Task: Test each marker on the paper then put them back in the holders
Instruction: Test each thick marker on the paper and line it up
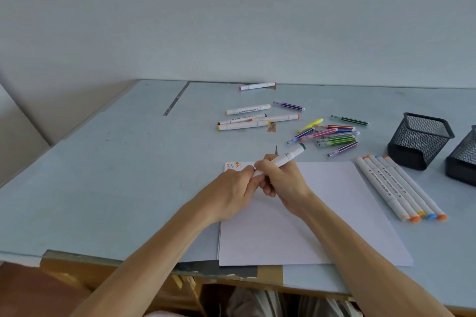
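Marker (pixel 282 161), white with a dark green cap, held in both hands above the top left part of the paper (pixel 322 213) at centre frame.

The right hand (pixel 283 183) has its fingers curled round the barrel, while the left hand (pixel 231 188) pinches the lower end; whether a cap is on that end is hidden. Small coloured squiggles (pixel 233 165) sit at the paper's top left corner. Four white markers (pixel 401 188) lie side by side just right of the paper, near two black mesh holders (pixel 419 140) at the right edge. Thin coloured pens (pixel 332 135) lie scattered above the paper, with more white markers (pixel 247 118) to their left.
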